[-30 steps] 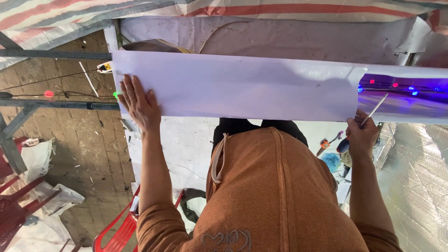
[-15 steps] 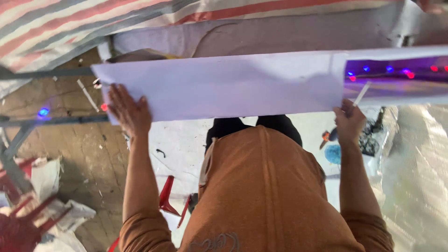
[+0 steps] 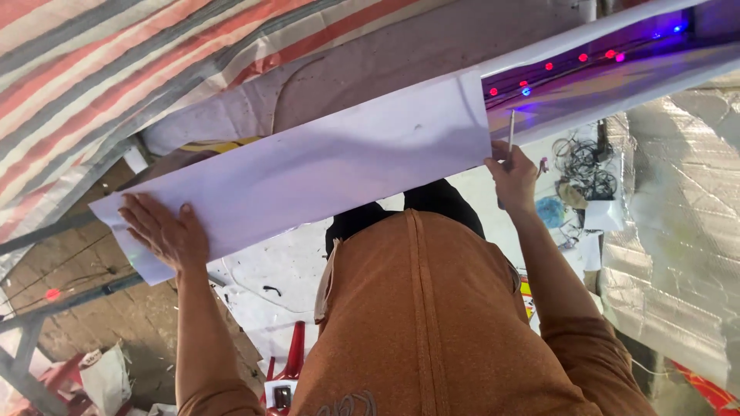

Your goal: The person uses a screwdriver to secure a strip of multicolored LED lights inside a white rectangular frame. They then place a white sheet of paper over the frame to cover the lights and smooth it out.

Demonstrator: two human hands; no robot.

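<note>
Pressing my left hand point(image 3: 166, 233) flat, fingers spread, on the white panel's point(image 3: 324, 166) left end; right hand point(image 3: 512, 179) grips a thin pen-like tool point(image 3: 510, 132) at its right edge. Panel hides the channel with coloured LEDs point(image 3: 578, 62) behind. Striped tarp point(image 3: 100, 69) overhead, foil sheet point(image 3: 678, 216) right.

White panel point(image 3: 324, 166) blocks overhead; open air below both forearms.
</note>
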